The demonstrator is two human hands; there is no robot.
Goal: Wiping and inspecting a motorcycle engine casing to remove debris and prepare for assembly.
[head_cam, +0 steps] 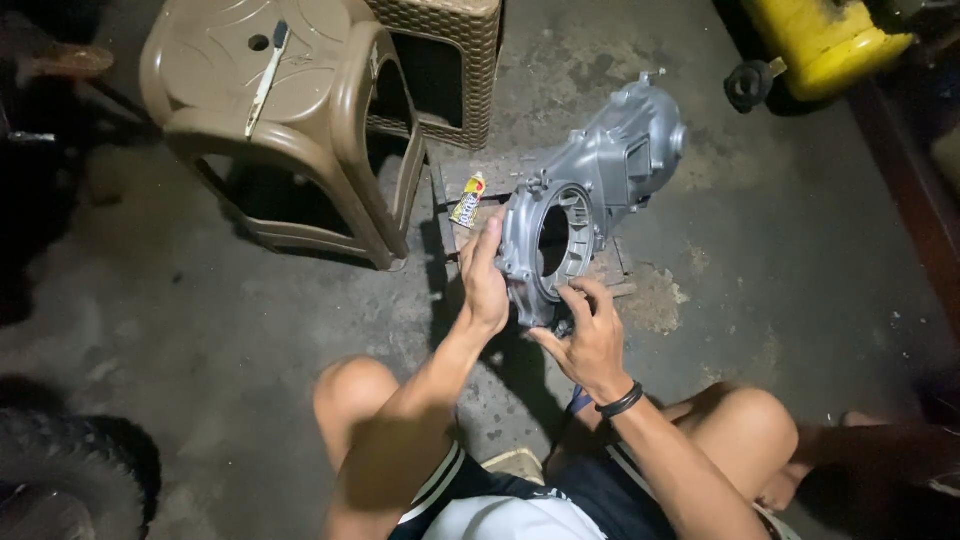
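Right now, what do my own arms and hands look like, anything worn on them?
Both forearms are bare, with no sleeves and no gloves. The left hand wears nothing that shows. The right hand has a thin black band around its wrist. No rings or markings can be made out in this dim light.

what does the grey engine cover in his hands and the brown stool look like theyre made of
The grey engine cover looks like cast metal, probably aluminium, with a matte silver-grey finish: ribs, bolt lugs and a round opening point to a casting. The left hand and right hand hold its lower end. The brown stool looks like moulded plastic, smooth and slightly glossy, with rounded one-piece legs.
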